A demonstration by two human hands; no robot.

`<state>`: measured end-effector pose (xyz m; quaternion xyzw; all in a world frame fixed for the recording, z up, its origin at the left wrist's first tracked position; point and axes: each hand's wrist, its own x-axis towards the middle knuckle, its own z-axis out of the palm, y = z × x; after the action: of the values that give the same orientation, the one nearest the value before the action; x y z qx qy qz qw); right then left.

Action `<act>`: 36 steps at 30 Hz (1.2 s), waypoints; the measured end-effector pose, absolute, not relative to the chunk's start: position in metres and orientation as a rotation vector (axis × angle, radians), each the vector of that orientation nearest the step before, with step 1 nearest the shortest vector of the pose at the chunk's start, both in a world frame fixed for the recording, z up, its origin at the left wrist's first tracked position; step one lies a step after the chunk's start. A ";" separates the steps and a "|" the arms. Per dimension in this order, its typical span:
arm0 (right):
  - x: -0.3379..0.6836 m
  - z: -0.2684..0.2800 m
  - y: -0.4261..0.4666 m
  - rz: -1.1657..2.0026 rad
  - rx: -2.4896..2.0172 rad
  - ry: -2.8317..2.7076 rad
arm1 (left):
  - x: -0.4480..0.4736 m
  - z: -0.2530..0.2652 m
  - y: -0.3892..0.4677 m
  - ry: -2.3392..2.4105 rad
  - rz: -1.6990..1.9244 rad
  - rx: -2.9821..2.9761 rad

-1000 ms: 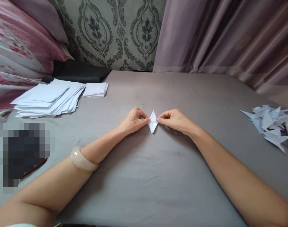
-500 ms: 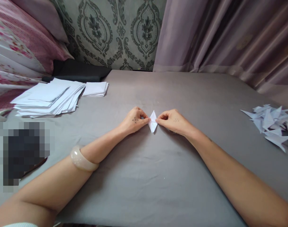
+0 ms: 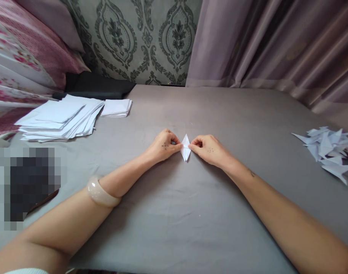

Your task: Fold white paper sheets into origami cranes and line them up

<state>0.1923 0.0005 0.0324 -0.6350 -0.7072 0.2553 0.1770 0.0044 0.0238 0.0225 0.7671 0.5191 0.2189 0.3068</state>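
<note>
A small white folded paper [image 3: 186,149], diamond-shaped with pointed top and bottom, is between my hands over the middle of the grey cloth. My left hand [image 3: 166,145] pinches its left corner between thumb and forefinger. On the opposite corner, my right hand [image 3: 208,148] has the same kind of pinch. A crease or flap edge crosses the paper's middle. Both hands are closed, with the other fingers curled in and partly hidden. A pale bangle [image 3: 101,192] circles my left forearm.
Large white paper sheets [image 3: 56,120] lie stacked at the left, beside a smaller paper stack [image 3: 116,108]. Folded white paper pieces with sharp points [image 3: 326,146] are heaped at the far right. A dark blurred-out object [image 3: 32,182] lies near my left forearm. Grey cloth [image 3: 176,220] covers the surface.
My right hand has shifted very slightly, its wrist turning a little. Both hands keep their pinch on the folded paper, which looks nearly the same.
</note>
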 end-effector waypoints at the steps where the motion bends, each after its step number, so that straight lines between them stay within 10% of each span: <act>1: 0.192 0.032 0.000 0.690 -1.799 -2.004 | 0.004 0.021 0.024 1.365 0.593 2.053; 23: 0.196 0.024 -0.030 0.058 -1.486 -2.530 | 0.002 0.030 -0.002 1.037 0.141 2.986; 36: 0.206 0.023 -0.026 0.244 -1.451 -2.398 | -0.006 0.021 0.004 1.050 0.448 2.727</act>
<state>0.2055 -0.0263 0.0228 -0.5088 -0.8409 0.0855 0.1632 -0.0059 0.0038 0.0211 0.9185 0.3537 0.1510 0.0923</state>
